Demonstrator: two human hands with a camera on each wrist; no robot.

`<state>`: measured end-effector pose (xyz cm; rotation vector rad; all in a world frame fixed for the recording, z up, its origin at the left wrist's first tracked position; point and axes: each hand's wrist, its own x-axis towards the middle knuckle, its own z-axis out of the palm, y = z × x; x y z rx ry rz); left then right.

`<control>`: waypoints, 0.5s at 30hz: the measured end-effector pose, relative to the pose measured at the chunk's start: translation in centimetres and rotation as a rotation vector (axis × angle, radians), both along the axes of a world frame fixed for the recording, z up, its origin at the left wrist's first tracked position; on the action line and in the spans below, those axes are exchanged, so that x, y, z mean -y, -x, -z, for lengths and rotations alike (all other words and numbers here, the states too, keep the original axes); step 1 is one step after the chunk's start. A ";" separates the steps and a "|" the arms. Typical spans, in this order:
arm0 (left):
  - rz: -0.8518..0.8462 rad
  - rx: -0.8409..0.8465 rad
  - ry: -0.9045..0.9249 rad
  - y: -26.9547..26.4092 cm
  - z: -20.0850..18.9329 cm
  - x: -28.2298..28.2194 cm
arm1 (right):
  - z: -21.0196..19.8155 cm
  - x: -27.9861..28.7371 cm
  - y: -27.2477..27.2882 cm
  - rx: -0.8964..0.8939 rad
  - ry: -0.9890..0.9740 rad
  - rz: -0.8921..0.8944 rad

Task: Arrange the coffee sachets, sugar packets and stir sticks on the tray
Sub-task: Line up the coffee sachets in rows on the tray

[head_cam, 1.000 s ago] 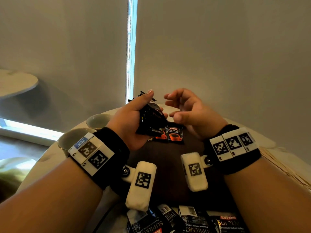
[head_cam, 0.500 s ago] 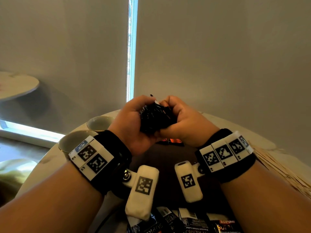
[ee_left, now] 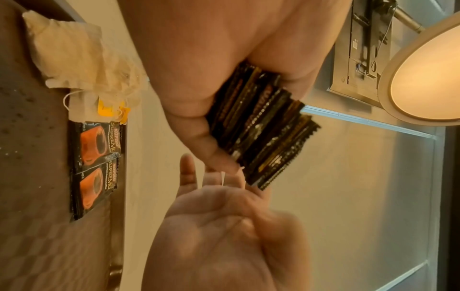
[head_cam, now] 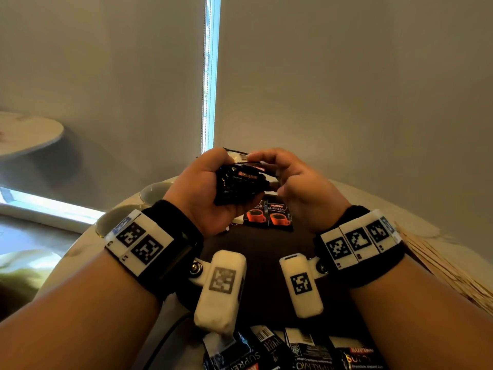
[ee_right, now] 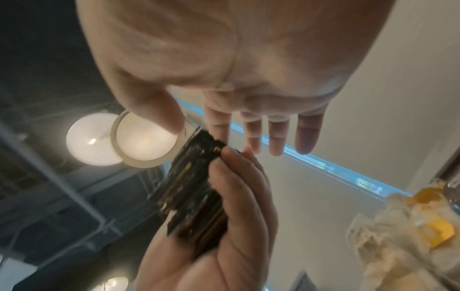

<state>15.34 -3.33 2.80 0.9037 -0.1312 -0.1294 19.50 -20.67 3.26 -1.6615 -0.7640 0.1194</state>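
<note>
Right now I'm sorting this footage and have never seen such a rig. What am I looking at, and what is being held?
No machine: a person wears one camera on the head and one on each wrist. The head picture looks down at both hands; the other two look along each hand. The left hand holds a stack of black coffee sachets in its grip. The right hand pinches the top sachet. Two sachets lie side by side on the dark tray, tea bags beside them.
</note>
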 end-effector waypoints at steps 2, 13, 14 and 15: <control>-0.011 0.011 -0.003 0.1 0.0 0.0 | 0.1 -0.2 -0.1 0.063 -0.027 0.028; -0.015 -0.087 -0.031 0.5 -0.3 0.3 | 1.4 0.1 -1.2 0.227 -0.051 0.279; -0.034 -0.093 -0.024 0.5 -0.4 0.2 | 1.5 0.2 -1.4 0.218 -0.074 0.341; -0.055 -0.089 -0.008 0.5 -0.4 0.2 | 1.8 0.3 -1.8 0.188 -0.105 0.394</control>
